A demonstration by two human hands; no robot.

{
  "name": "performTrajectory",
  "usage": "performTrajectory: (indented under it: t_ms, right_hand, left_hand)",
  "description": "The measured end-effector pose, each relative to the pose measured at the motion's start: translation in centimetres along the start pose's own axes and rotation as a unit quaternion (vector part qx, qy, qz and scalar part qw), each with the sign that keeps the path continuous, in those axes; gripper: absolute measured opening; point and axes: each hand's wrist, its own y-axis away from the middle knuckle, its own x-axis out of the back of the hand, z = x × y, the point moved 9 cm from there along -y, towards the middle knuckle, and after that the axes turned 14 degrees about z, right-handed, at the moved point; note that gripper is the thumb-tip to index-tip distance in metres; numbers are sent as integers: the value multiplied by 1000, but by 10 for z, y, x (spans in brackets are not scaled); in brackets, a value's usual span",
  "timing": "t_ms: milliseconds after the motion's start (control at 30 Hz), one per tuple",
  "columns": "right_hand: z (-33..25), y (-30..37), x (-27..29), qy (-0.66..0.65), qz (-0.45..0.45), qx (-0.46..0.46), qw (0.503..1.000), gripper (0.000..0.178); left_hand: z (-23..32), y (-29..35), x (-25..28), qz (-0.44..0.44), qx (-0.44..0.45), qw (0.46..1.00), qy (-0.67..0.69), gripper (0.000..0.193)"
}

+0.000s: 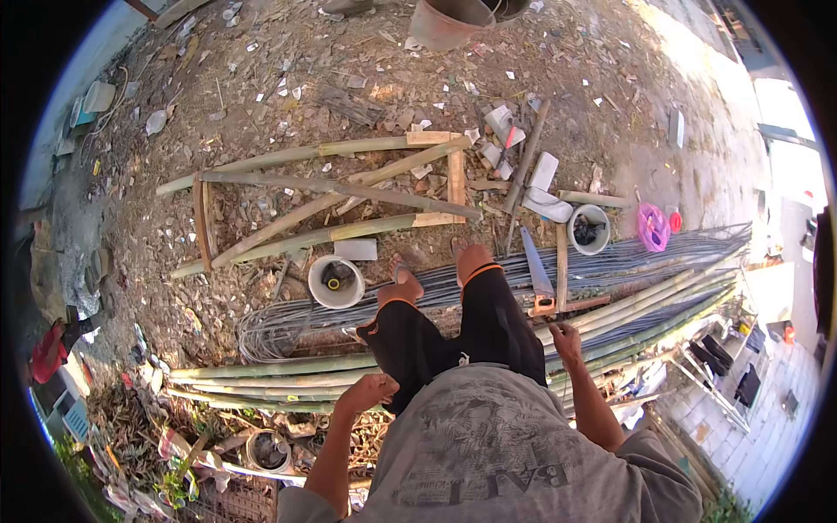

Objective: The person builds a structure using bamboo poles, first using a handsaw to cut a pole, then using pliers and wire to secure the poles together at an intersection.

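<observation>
My left hand is closed in a loose fist beside my left thigh, with nothing showing in it. On the other side my right hand, fingers curled together, is over the bamboo poles; whatever it may hold is hidden. Just ahead of it lies a handsaw with an orange handle, close to a wooden stick. Beyond my feet a frame of bamboo and wood with two crossed braces lies on the ground. A white bucket with dark contents stands near my left foot.
Long thin metal rods run under my legs. To the right stand another white bucket and a pink plastic bag. A large bucket is at the far edge. Leaves and scraps litter the ground.
</observation>
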Motion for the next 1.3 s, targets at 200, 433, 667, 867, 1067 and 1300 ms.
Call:
performTrajectory:
  t_ms: [200,433,667,867,1067,1300]
  right_hand:
    - [-75,-94,-85,-4,-4,59,998,55]
    - [-153,-261,-257,-16,-21,167,986,57]
    - [-154,-371,-397,-76,-28,148,986,55]
    - [-134,-396,-451,-204,0,213,956,58]
    - [-110,-405,-476,-276,-29,182,943,54]
    - [-101,-366,-488,-253,-35,201,946,55]
  left_hand:
    - [7,-55,11,20,49,999,-7,36]
    - [178,-314,45,297,-210,928,-79,38]
    - [170,-558,-16,284,-195,938,-37,44]
    - [144,-642,-54,435,-371,792,-213,60]
    - [156,-665,-61,515,-444,666,-307,61]
    - [140,-664,-59,493,-430,684,-322,50]
